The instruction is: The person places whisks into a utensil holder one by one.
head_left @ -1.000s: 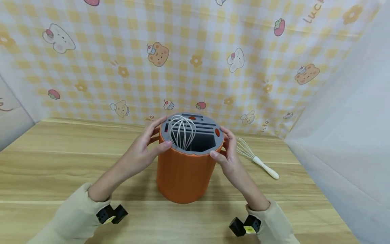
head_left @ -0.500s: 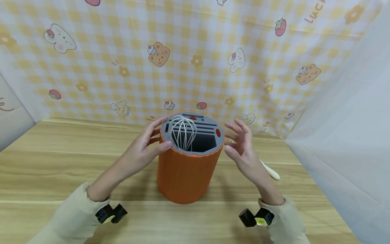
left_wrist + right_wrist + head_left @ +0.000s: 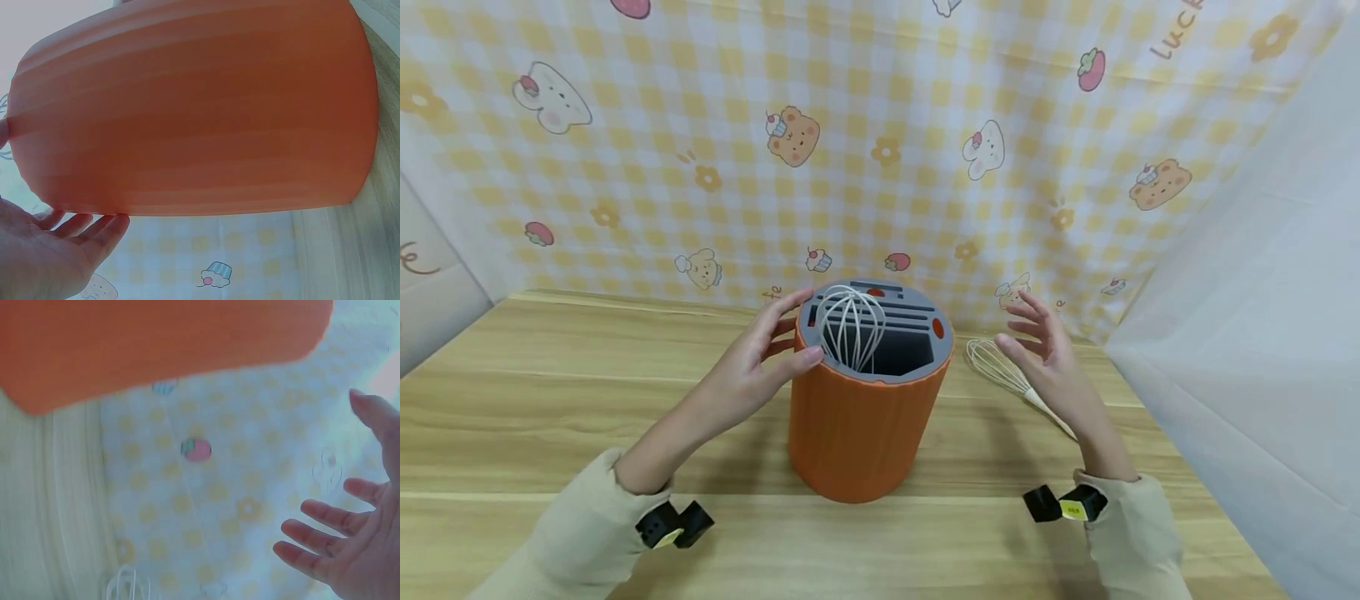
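Your left hand (image 3: 752, 367) rests against the upper left side of the orange holder (image 3: 857, 433), fingers nearly straight, thumb tip on the grey slotted insert (image 3: 917, 321) at the rim; nothing is curled round it. The holder stands upright on the wooden surface (image 3: 550, 417), about in the middle, and a whisk (image 3: 848, 327) sits in it handle down, its wire loops rising above the left part of the insert. In the left wrist view the ribbed orange wall (image 3: 194, 106) fills most of the picture, with your fingers (image 3: 94, 228) lying along its lower edge.

Your right hand (image 3: 1048, 358) is off the holder, spread and relaxed, holding nothing, palm turned toward the orange wall. It hovers over a second whisk (image 3: 1000, 367) that lies flat on the surface to the right of the holder, wire head toward the backdrop; your palm and wrist cover most of its handle, so whether you touch it is hard to tell. The right wrist view is blurred, showing only open fingers (image 3: 319, 519) and a hint of wire loops (image 3: 128, 584).

Behind everything hangs a yellow checked backdrop (image 3: 880, 125) with bears and strawberries; a plain white panel (image 3: 1262, 333) closes the right side, near the lying whisk.
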{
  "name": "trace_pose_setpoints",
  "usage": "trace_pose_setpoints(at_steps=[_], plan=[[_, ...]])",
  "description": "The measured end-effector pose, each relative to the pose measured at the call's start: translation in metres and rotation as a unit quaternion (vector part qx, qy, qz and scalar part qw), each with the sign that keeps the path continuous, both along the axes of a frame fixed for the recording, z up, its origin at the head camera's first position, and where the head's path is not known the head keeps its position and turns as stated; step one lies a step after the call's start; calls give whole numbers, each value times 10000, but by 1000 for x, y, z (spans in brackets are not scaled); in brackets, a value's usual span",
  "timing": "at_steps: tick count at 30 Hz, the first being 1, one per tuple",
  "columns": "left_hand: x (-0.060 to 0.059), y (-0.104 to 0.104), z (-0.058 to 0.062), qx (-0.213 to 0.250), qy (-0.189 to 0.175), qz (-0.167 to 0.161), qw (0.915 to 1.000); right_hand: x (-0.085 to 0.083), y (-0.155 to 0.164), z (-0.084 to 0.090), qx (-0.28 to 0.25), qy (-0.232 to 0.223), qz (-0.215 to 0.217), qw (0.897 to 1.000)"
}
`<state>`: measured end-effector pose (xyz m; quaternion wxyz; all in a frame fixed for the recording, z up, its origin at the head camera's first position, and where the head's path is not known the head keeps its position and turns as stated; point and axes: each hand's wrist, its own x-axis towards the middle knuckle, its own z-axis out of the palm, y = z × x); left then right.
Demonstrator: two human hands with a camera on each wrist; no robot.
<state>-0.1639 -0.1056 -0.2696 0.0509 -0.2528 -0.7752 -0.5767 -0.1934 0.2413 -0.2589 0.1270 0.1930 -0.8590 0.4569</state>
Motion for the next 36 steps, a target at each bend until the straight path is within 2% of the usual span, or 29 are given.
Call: trace_pose_setpoints(at_steps=[3,8,14,19,28,32,36], plan=[[1,0,1,-25,-34,8,10000,-6,11,-4,92,-151,-273,9995],[1,-1,1,-53,-39,24,10000,-17,30,-15,160,-678,-619,9956],[0,-1,0,-60,-51,26,10000,-30,54,-39,329,-1316,-888,9868],[1,-1,1,-87,-68,27,9999,-36,70,-57,438,-1650,-1021,9800],[2,-2,2,-61,-57,-11,10000,-42,87,-78,765,-1854,-909,9755],[2,-2,1,-37,-70,-23,10000,-44,91,-85,815,-2096,-954,9697],[2,-2,1,-24,-93,-28,9999,-45,92,-89,971,-2070,-1050,9678]])
